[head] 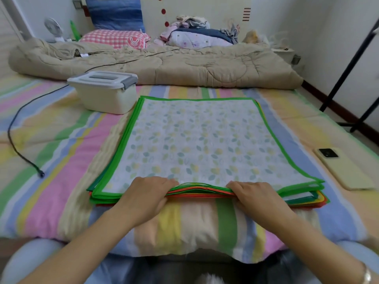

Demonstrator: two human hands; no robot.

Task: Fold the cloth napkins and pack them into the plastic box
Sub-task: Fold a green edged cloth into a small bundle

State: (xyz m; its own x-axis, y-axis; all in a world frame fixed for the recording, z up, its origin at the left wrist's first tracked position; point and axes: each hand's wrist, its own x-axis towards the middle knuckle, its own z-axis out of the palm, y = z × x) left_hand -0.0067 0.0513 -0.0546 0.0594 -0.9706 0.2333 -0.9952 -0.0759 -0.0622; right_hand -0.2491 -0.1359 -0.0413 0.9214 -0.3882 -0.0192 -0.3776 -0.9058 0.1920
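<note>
We are pinching the near edge of the top napkin (196,140) with our left hand (147,193) and right hand (254,195). The stack is lying flat on the striped bedsheet (61,160). The plastic box (104,92) is sitting lidded beyond.

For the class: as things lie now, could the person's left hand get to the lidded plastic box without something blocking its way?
Probably yes. The left hand grips the near edge of the napkin stack, and the plastic box stands beyond the stack's far left corner. Only bare striped bedsheet lies between; the black cable runs further left.

A beige phone (344,168) is lying face down on the striped bedsheet (61,152); a black cable (18,140) is trailing across the sheet's left side; a tan quilt (164,64) is lying bunched behind.
</note>
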